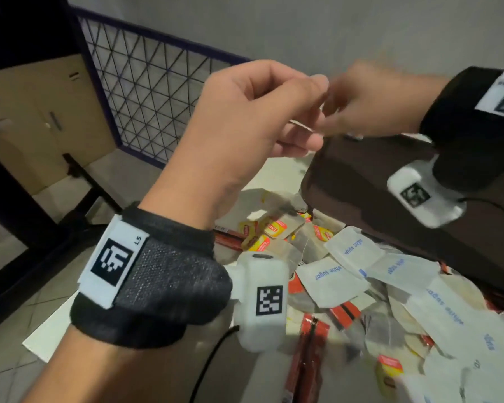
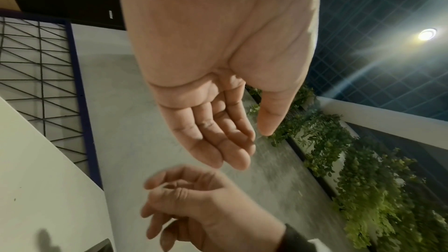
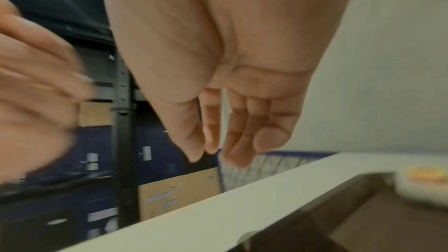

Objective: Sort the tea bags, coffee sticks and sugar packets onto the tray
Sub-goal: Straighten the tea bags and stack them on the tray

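Both hands hover in the air above the table, fingertips close together. My left hand [image 1: 312,112] has loosely curled fingers, and the left wrist view shows this left hand [image 2: 254,145] holding nothing. My right hand [image 1: 341,112], blurred, reaches in from the right; the right wrist view shows the right hand [image 3: 213,156] with relaxed fingers and nothing in them. Below lies a mixed pile: white sugar packets [image 1: 352,251], tea bags [image 1: 274,231] with yellow-red tags, and red coffee sticks [image 1: 309,359]. The brown tray [image 1: 361,181] sits at the right, under the right hand.
The pile and tray rest on a white table [image 1: 280,170] whose left edge runs near my left wrist. A wire-mesh panel [image 1: 157,82] and cardboard boxes [image 1: 41,112] stand beyond that edge. A blurred yellow item [image 3: 424,183] lies at the tray's side.
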{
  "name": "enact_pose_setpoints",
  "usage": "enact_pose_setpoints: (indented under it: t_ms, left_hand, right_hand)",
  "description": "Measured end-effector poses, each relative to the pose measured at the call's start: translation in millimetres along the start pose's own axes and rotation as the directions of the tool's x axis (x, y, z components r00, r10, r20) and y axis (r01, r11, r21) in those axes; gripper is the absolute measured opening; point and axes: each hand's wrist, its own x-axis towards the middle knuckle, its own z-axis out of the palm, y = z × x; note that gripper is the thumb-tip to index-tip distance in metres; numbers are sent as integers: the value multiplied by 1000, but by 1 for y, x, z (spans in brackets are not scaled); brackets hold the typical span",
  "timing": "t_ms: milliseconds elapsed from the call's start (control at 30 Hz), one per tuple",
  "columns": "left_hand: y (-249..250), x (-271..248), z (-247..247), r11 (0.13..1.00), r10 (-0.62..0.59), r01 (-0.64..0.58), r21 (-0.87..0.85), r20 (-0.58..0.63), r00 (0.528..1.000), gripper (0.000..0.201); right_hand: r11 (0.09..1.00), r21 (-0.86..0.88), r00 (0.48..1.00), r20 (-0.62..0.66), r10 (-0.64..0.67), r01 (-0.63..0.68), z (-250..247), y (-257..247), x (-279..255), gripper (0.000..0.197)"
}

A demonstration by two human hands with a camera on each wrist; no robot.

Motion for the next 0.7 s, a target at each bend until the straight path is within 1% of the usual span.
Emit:
enact_pose_setpoints:
  t_ms: [33, 67, 100, 133, 167, 233, 300, 333, 433, 533, 600, 700]
  left_hand:
    - [1, 0, 0, 1000, -8, 8, -19, 2, 1000, 13]
    - [1, 0, -1, 999, -16, 16, -41, 1, 1000, 13]
    - [2, 0, -2, 998, -24, 24, -64, -4, 1000, 11]
    - [3, 0, -3, 996, -31, 30, -85, -10, 999, 11]
    - [4, 0, -5, 994, -36, 34, -104, -16, 999, 11]
    - [5, 1, -8, 990, -37, 32, -134, -30, 999, 13]
    - [7, 1, -11, 986, -34, 26, -163, -44, 998, 14]
    - [8, 1, -12, 984, -33, 24, -174, -49, 998, 15]
    - [9, 1, -15, 984, -30, 19, -178, -56, 998, 16]
    - [8, 2, -16, 984, -40, 32, -174, -48, 998, 15]
    - [7, 2, -16, 984, -50, 42, -171, -42, 998, 16]
    - [7, 2, -14, 983, -62, 55, -176, -33, 998, 16]
  right_hand:
    - [996, 22, 993, 78, -92, 91, 3, -19, -11, 10]
    - [987, 64, 975, 155, -158, 150, 6, -36, -21, 11]
    - [980, 103, 952, 240, -188, 167, 10, -49, -28, 14]
    - [979, 105, 927, 318, -201, 176, 14, -57, -33, 18]
    - [978, 73, 906, 369, -207, 194, 18, -62, -34, 23]
    - [974, -13, 883, 425, -200, 226, 26, -66, -33, 29]
    - [972, -36, 872, 451, -191, 231, 33, -67, -30, 31]
    - [974, -31, 866, 464, -185, 225, 36, -68, -29, 29]
    - [978, -6, 848, 499, -178, 208, 44, -67, -28, 16]
    - [977, -17, 875, 449, -184, 214, 46, -66, -28, 11]
    - [977, -38, 897, 406, -176, 209, 44, -65, -28, 13]
    - [978, -64, 911, 382, -158, 196, 37, -63, -30, 15]
